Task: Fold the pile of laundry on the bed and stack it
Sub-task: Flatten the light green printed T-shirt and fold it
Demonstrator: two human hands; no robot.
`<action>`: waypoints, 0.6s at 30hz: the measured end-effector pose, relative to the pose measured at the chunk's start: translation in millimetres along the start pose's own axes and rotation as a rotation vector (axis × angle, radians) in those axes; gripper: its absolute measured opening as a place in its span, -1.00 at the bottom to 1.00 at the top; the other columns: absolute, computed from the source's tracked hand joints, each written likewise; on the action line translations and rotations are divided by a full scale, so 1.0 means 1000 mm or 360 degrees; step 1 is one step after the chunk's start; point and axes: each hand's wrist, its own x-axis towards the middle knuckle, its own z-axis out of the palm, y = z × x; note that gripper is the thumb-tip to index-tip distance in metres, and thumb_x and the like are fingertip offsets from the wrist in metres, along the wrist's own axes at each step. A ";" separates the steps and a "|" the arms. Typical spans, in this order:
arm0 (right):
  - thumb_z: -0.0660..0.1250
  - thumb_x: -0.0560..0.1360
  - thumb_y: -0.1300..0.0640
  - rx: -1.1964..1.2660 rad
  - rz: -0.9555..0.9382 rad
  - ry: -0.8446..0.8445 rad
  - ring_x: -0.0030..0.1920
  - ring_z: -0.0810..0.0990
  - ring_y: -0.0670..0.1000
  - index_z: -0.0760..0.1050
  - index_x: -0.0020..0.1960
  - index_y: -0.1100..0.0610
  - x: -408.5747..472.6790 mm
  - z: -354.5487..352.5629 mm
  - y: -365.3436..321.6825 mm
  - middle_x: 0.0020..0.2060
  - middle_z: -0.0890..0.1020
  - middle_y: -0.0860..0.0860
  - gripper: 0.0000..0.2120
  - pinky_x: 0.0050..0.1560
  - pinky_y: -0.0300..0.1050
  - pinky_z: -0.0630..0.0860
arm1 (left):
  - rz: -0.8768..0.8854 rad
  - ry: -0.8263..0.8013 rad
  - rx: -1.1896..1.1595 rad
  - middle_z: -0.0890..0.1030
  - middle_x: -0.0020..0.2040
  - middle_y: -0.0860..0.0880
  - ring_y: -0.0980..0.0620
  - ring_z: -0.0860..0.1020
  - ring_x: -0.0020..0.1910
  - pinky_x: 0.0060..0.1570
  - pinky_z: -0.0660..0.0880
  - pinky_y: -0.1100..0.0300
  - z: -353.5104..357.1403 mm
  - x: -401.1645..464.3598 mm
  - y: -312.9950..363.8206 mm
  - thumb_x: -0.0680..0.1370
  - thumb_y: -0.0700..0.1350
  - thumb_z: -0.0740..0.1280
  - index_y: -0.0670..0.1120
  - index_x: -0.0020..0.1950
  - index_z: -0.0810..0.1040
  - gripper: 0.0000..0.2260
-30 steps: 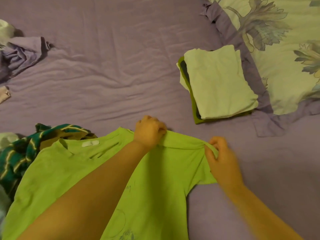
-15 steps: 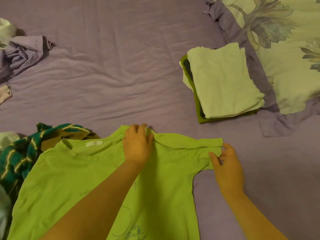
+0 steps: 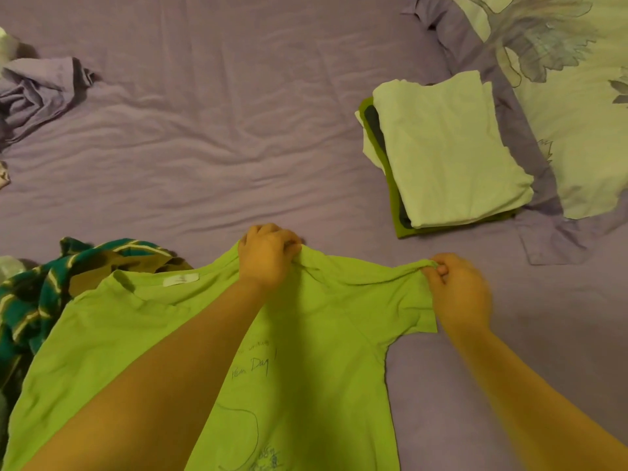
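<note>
Both hands are curled closed on the bright lime-green cotton T-shirt (image 3: 316, 338) spread at six o'clock on the purple-sheeted bed (image 3: 210, 147): the left hand (image 3: 268, 256) grips its shoulder seam, the right hand (image 3: 457, 292) pinches the sleeve hem. Handwriting on the shirt reads roughly "Day"; the white neck label (image 3: 180, 279) is illegible. The folded pale-green stack (image 3: 445, 154) sits at two o'clock.

A wrinkled purple bedsheet (image 3: 210, 147) covers the bed. At the upper right lies a pale green pillow (image 3: 577, 107) printed with large greyish-purple leaves (its purple border (image 3: 557, 239) flares out in a flap toward the near side).
</note>
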 end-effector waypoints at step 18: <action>0.37 0.51 0.15 0.0218 -0.0038 0.0044 -0.02 0.57 0.20 0.48 0.26 0.18 -0.087 0.008 0.018 -0.07 0.63 0.11 -0.66 0.03 0.16 0.47 | 0.0527 -0.0350 0.0369 0.45 0.39 -0.12 -0.25 0.42 0.35 0.17 0.41 -0.34 0.058 -0.137 0.088 0.55 0.20 0.01 0.07 0.35 0.50 -0.51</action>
